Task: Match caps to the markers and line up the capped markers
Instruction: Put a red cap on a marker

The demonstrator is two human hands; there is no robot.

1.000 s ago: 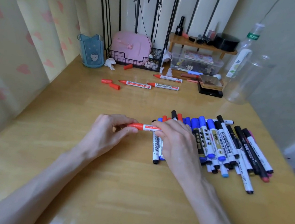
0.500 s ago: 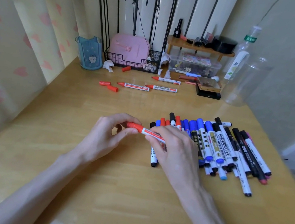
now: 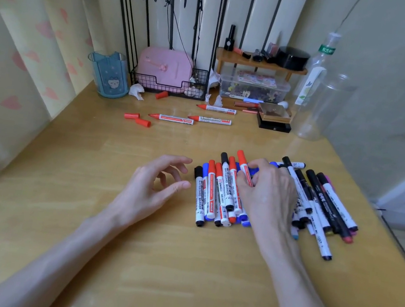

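Head view: right hand (image 3: 268, 196) seemingly pinches red-capped marker (image 3: 243, 163) atop the row (image 3: 212, 193); left hand (image 3: 149, 187) spread

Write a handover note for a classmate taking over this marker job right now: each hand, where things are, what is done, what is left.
Left hand: open, empty.
Right hand: pinches a capped red marker at the row of capped markers.
Done: most markers capped, roughly lined up.
Left: three uncapped red markers and three loose red caps at the back; straighten the row.
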